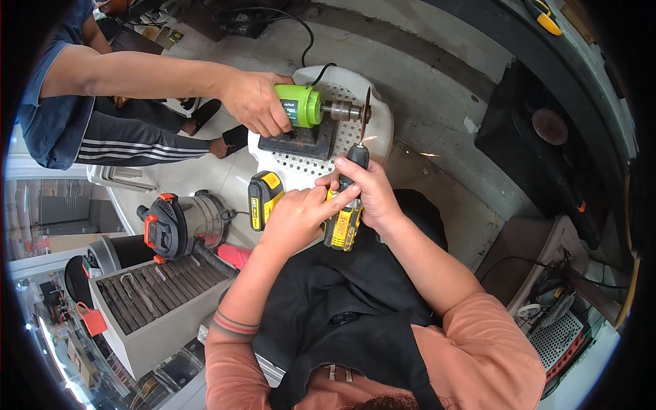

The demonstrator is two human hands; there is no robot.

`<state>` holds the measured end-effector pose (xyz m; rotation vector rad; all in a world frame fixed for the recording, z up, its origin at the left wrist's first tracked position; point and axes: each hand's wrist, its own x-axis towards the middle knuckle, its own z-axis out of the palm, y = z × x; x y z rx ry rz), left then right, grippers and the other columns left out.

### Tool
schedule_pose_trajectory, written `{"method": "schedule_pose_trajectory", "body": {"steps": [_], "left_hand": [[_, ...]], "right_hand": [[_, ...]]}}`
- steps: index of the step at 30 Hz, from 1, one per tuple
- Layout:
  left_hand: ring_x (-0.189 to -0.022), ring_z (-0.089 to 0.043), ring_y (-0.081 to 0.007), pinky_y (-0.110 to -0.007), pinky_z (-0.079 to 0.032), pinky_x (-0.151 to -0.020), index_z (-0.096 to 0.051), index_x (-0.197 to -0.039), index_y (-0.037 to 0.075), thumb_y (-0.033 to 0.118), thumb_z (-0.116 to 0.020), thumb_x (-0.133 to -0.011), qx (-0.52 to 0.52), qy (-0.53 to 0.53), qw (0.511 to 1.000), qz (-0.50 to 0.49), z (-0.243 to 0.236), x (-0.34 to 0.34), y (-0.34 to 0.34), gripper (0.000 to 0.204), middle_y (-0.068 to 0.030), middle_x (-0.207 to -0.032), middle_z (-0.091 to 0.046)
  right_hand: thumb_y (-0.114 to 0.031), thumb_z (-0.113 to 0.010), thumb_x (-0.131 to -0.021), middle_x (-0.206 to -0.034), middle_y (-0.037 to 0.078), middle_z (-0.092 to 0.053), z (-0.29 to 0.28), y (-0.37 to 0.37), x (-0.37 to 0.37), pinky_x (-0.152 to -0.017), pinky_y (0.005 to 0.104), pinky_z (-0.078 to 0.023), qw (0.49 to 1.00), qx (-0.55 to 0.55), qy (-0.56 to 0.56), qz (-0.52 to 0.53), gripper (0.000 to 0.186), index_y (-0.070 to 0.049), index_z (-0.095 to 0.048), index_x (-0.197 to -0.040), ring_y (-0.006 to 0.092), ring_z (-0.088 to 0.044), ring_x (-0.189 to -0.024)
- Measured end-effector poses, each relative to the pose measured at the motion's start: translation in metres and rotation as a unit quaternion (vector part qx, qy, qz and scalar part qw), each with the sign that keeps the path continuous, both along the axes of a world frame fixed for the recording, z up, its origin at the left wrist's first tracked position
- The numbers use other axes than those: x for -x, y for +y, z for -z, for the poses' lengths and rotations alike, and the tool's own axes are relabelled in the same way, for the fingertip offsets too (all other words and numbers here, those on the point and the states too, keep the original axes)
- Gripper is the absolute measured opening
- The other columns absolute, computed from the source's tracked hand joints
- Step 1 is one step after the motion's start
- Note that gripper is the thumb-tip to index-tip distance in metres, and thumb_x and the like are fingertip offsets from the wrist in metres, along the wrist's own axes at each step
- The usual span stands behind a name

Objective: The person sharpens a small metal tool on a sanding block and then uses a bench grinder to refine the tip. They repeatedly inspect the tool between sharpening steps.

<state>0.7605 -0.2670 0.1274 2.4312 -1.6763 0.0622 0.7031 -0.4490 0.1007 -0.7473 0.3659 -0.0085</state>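
My left hand grips a yellow-and-black cordless drill from its left side. Wrapped round the black front end near the chuck is my right hand. The drill's battery sticks out to the left. Its tip meets the lower edge of a thin disc, seen nearly edge-on, and small sparks fly off to the right. The disc is fixed in the chuck of a green power tool. Another person's hand presses on that tool from the left.
The green tool rests on a dark base on a white plastic stool with a perforated top. A black-and-orange vacuum cleaner stands at left, beside a grey box of dark strips. A black cord runs behind. Dark equipment lies right.
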Motion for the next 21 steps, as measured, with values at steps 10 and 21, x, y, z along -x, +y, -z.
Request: {"method": "schedule_pose_trajectory", "body": {"steps": [10, 21], "left_hand": [[-0.075, -0.070, -0.0269, -0.043, -0.055, -0.066, -0.057, -0.156, 0.032, -0.005, -0.074, -0.071, 0.010, 0.006, 1.000, -0.002, -0.0028, 0.0006, -0.0006, 0.095, -0.0068, -0.098, -0.067], [-0.074, -0.071, -0.0269, -0.042, -0.056, -0.065, -0.058, -0.156, 0.032, -0.005, -0.074, -0.072, 0.012, 0.002, 1.000, 0.001, -0.0020, 0.0005, -0.0005, 0.093, -0.0075, -0.099, -0.069]], "right_hand": [[-0.033, -0.072, -0.103, -0.081, 0.005, -0.066, -0.0022, -0.0010, -0.0001, -0.092, 0.0412, -0.062, 1.000, 0.004, -0.003, -0.001, 0.028, -0.006, -0.066, -0.107, 0.0272, -0.078, -0.102], [-0.028, -0.074, -0.102, -0.083, 0.006, -0.068, 0.0008, -0.0006, -0.0002, -0.087, 0.0379, -0.063, 1.000, -0.019, -0.005, 0.000, 0.027, -0.004, -0.065, -0.110, 0.0244, -0.077, -0.100]]}}
